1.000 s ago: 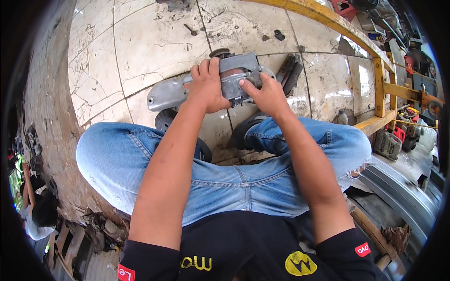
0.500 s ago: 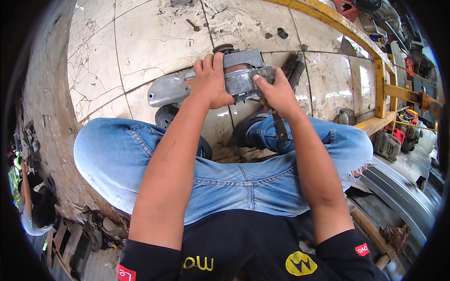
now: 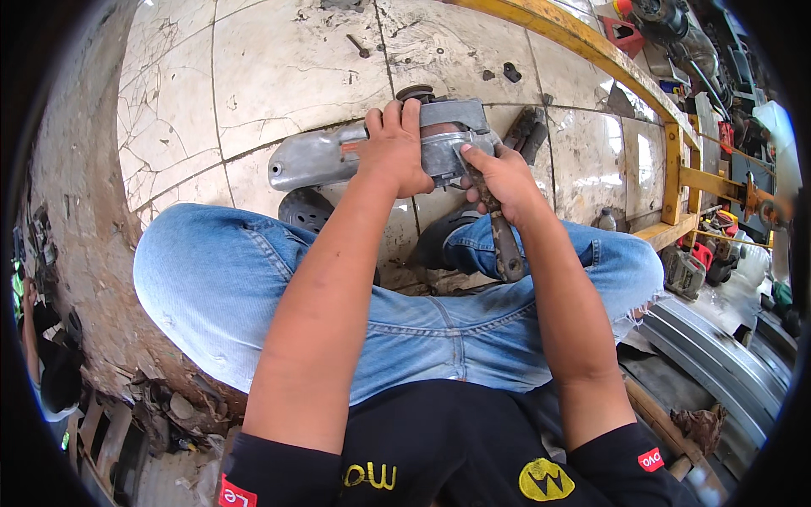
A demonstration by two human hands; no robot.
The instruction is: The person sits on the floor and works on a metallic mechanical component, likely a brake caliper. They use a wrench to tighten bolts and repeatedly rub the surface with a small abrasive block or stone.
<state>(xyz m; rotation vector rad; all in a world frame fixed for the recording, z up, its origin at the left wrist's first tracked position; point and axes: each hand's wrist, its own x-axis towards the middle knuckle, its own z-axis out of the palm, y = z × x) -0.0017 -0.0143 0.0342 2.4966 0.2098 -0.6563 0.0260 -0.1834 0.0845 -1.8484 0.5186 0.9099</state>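
A grey metal housing (image 3: 308, 163) with a round pulley (image 3: 414, 91) at its back lies crosswise on the tiled floor in front of my crossed legs. My left hand (image 3: 393, 152) grips it near the middle, fingers over its top. My right hand (image 3: 498, 182) is closed around a worn, dark metal bar tool (image 3: 507, 249), whose upper end rests against the housing's right part and whose lower end hangs toward my right shin. The underside of the housing and some of my right fingers are hidden. Dark elongated metal pieces (image 3: 528, 131) lie just right of the housing.
A yellow metal frame (image 3: 672, 169) runs along the right, with jugs (image 3: 684, 270) and clutter beyond. A bolt (image 3: 359, 46) and small parts lie on the back tiles (image 3: 169, 93). Silver channels (image 3: 710, 363) are at lower right. Another person (image 3: 55, 372) is at far left.
The housing and both hands have shifted slightly rightward in view. The dark bar tool in my right hand has come into view, hanging lower from the housing's right part than a second ago.
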